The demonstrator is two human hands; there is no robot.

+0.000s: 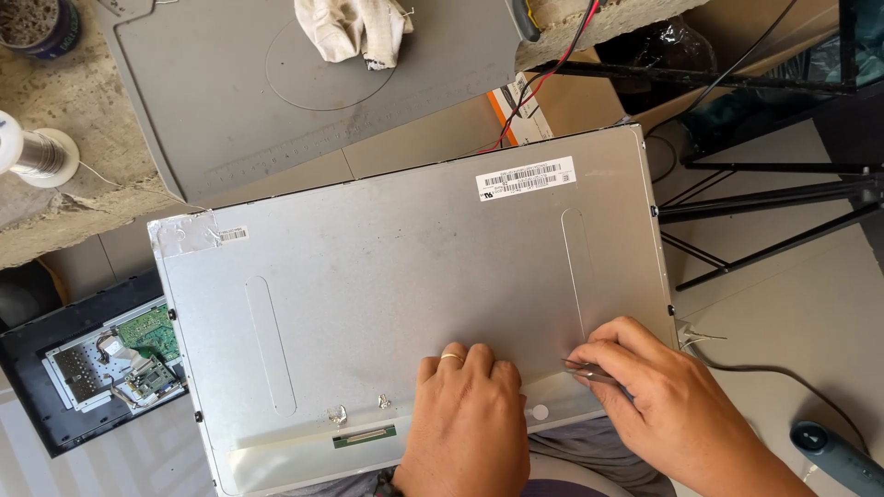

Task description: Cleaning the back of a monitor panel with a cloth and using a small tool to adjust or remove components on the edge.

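A large silver metal display panel [396, 285] lies back side up across my lap, with a white barcode sticker near its far right corner. My left hand [468, 419], a ring on one finger, presses flat on the panel's near edge. Just to its right, my right hand [658, 396] pinches a thin metal tool [589, 372], its tip pointing left against the panel surface. A small green connector strip [365, 436] sits at the near edge, left of my left hand.
A grey plastic monitor back cover [230, 101] with a white rag [354, 29] lies on a concrete ledge. A solder spool [37, 155] sits left. A black frame with circuit boards [110, 364] lies on the floor. Black tripod legs [773, 198] stand right; a blue tool [833, 456] lies nearby.
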